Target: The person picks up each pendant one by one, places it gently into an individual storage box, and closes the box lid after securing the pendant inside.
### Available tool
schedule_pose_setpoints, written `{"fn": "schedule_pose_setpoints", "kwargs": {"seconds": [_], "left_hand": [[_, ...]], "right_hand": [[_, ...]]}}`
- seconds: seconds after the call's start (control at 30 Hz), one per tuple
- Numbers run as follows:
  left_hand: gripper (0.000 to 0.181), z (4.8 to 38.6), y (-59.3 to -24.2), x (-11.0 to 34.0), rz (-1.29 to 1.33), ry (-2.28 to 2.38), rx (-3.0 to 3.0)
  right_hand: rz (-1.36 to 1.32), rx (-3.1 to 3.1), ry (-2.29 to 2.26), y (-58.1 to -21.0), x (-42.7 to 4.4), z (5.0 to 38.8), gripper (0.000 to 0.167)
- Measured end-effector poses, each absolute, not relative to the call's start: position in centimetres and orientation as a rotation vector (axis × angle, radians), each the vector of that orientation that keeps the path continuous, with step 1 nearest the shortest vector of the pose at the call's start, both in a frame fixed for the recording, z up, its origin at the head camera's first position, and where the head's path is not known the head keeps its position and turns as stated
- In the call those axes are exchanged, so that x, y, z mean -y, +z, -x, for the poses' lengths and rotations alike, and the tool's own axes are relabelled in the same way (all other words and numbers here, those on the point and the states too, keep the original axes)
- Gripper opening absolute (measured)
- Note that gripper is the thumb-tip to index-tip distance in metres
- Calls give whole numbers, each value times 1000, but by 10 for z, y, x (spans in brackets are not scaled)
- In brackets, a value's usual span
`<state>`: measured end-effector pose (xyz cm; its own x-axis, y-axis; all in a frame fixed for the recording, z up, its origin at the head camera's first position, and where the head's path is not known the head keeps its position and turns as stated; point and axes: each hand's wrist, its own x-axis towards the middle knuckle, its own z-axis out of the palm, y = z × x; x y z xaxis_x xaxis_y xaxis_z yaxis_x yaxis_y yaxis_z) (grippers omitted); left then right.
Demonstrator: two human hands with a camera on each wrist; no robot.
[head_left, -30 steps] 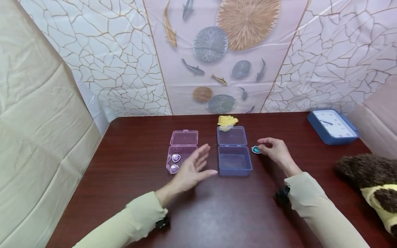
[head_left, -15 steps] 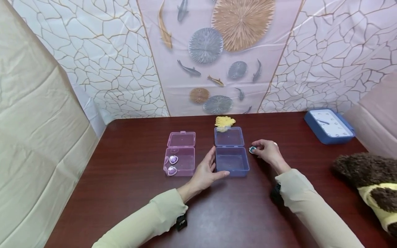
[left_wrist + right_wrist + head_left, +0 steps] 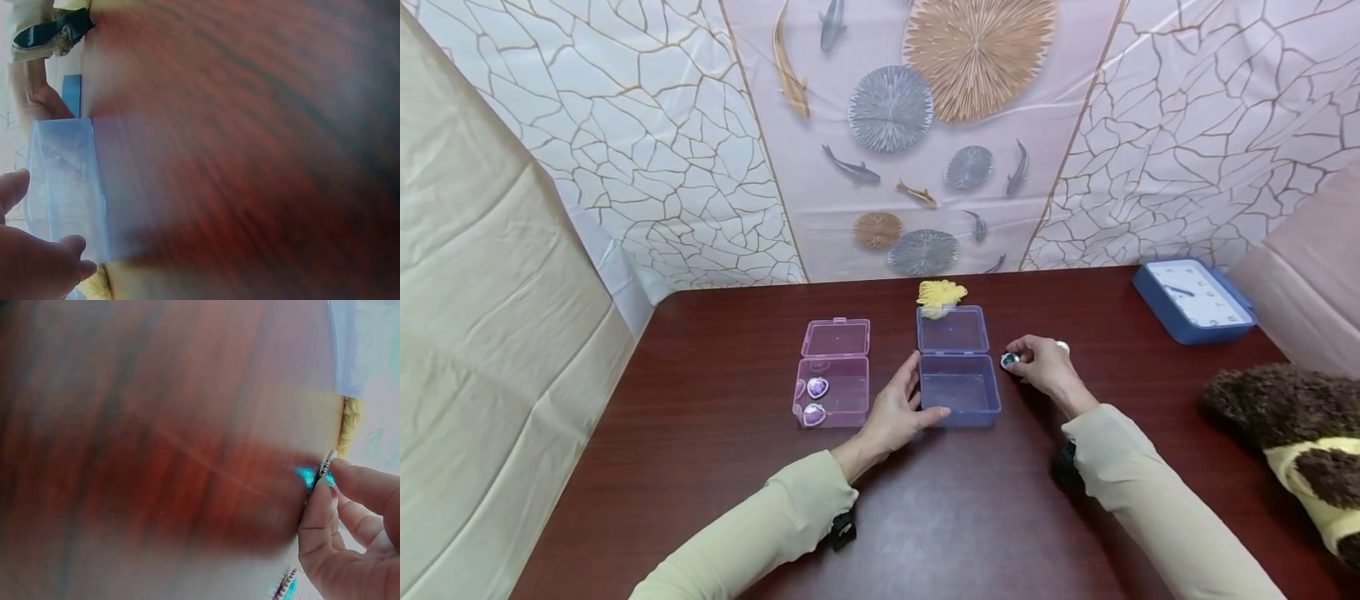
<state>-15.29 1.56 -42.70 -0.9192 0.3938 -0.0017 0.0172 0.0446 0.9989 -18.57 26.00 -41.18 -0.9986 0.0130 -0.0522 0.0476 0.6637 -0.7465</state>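
Note:
My right hand [image 3: 1048, 369] pinches a teal gem with a beaded rim [image 3: 1009, 361] between thumb and fingertips, just right of the open blue plastic box [image 3: 961, 418]. In the right wrist view the gem [image 3: 326, 465] stands on edge, close to the tabletop. Another beaded teal gem [image 3: 286, 586] shows below that hand. My left hand [image 3: 892, 412] lies along the blue box's left side, fingers extended against the wall and thumb by the front edge. In the left wrist view its fingertips touch the clear blue wall [image 3: 69, 187].
To the left, an open pink box [image 3: 850, 396] holds two purple gems [image 3: 817, 387]. Yellow yarn [image 3: 940, 293] lies behind the blue box's lid. A blue clock [image 3: 1197, 302] and a brown and yellow plush thing [image 3: 1292, 425] are at the right of the dark wooden table [image 3: 715, 500].
My left hand has moved right, from beside the pink box to the blue box's side. My right hand has picked at the teal gem and tipped it up between its fingers.

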Motion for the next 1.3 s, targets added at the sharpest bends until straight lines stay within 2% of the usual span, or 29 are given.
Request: {"fn": "schedule_pose_setpoints", "kwargs": {"seconds": [0.3, 0.7, 0.93, 1.1, 1.3], "left_hand": [[87, 153, -428, -17, -412, 1946, -2055], [86, 153, -430, -17, -397, 1946, -2056], [85, 154, -430, -16, -390, 1944, -2080], [86, 154, -430, -17, -403, 1968, -2054], [86, 153, -428, -17, -388, 1974, -2026]], "right_hand": [[-127, -2820, -1240, -411, -259, 184, 22], [-129, -2626, -1590, -404, -262, 174, 23], [-32, -2419, -1904, -381, -244, 169, 32], [69, -2309, -1866, -373, -218, 166, 27], [265, -2384, -1625, -381, -191, 165, 15]]}}
